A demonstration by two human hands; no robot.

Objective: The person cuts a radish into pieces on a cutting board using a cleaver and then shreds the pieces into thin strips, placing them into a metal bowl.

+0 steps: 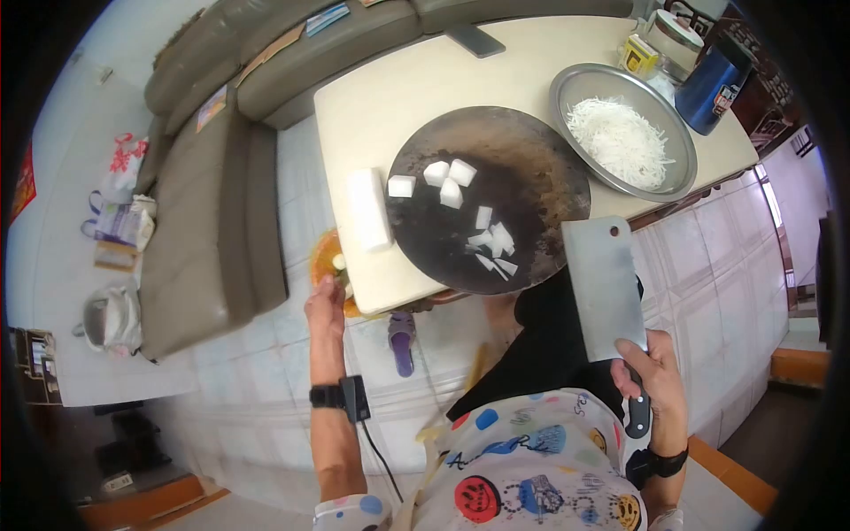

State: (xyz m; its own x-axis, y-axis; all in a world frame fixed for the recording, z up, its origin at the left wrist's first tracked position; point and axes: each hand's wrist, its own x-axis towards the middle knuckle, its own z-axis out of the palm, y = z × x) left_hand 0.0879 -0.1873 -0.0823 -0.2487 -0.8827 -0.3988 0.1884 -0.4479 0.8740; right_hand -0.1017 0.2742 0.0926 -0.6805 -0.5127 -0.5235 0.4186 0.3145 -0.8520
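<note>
My right hand [655, 372] is wrapped around the cleaver [606, 283] at four o'clock from the chopping board [531, 150], my left hand [324, 305] (pinching something or not, I cannot tell) beside the orange basin [324, 250] at eight, white chunks [451, 194] lying at ten on the board.

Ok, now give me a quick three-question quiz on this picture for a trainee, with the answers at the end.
1. Which hand grips the cleaver?
2. True or false: the round board is bare.
3. Fill in the missing word: the white shreds lie in a metal ____.

Key:
1. The right hand.
2. False; cut white pieces lie on it.
3. Bowl.
</note>
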